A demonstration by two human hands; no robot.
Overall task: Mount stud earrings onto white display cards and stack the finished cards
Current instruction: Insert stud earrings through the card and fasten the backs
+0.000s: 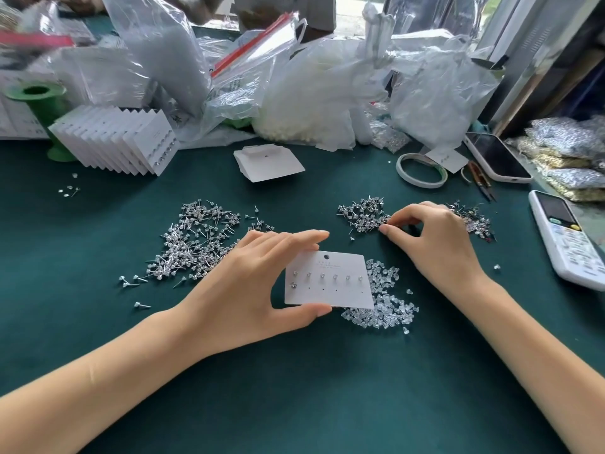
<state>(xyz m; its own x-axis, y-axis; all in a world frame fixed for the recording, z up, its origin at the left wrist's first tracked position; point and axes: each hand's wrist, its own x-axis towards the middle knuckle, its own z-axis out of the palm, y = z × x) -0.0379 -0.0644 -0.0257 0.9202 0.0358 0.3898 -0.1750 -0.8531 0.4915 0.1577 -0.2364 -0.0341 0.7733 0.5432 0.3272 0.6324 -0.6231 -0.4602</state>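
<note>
One card [329,283] in left hand [248,290], right hand [432,244] at studs [365,213]

Both bare forearms reach forward from the lower corners and angle in toward the middle. The left hand [248,283] lies palm down, fingers stretched straight along the top and thumb extended underneath, pinching something flat between them. The right hand [432,244] is arched, knuckles up, its fingers curled with thumb and forefinger tips pinched close together.
</note>
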